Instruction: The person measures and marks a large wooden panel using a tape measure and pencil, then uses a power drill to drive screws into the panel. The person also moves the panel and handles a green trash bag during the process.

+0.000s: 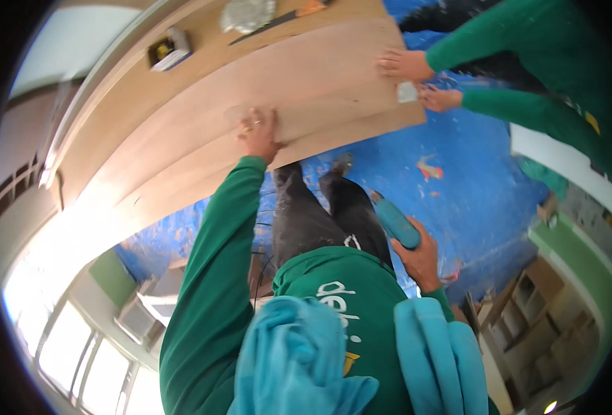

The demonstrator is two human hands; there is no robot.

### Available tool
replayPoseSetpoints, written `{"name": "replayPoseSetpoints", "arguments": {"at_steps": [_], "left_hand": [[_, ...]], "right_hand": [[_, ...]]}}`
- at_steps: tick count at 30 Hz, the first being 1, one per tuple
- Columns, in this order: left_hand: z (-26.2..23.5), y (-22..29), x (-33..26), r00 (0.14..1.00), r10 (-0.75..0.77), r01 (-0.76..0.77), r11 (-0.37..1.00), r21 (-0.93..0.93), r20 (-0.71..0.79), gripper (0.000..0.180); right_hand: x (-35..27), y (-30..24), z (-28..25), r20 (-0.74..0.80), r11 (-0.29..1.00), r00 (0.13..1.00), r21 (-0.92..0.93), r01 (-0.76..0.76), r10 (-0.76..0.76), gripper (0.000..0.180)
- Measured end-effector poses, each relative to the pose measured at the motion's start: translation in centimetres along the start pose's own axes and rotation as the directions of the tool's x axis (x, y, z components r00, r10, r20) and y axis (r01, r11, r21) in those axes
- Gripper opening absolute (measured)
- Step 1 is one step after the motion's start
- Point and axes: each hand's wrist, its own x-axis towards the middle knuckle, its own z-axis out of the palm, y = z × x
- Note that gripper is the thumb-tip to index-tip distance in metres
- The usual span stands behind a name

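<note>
A long sheet of light wood [202, 117] lies across the bench in front of me. My left hand [259, 135] rests on it, fingers spread, near its close edge. Down at my right side, my right hand [420, 254] is wrapped round a teal cylindrical power tool [397, 223]; the tool's far end points toward my legs, and its exact kind is unclear. At the sheet's right end, another person's hand [404, 64] presses flat on the wood. That person's other hand [441, 99] holds a small whitish square piece [407, 92] against the edge.
Behind the sheet lie a handsaw [271, 26] with an orange handle, a clear plastic bag [247, 14] and a small open box [169, 50]. Blue sheeting [465, 173] with dust and scraps covers the floor. Wooden shelving [527, 294] stands at the right.
</note>
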Motion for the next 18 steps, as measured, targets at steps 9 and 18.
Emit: {"name": "replayPoseSetpoints", "arguments": {"at_steps": [9,18], "left_hand": [[1.5,0.7,-7.5,0.967,-0.047,0.005,0.986,-0.165,-0.252,0.108],[11.2,-15.8,-18.6,0.687,-0.726,0.385,0.376,-0.843,-0.009,0.071]], "right_hand": [[-0.3,0.8,-0.9,0.104,0.994,0.989,-0.018,0.104,-0.102,0.057],[0.2,-6.5,5.5,0.098,0.948,0.95,-0.09,0.305,-0.296,0.059]]}}
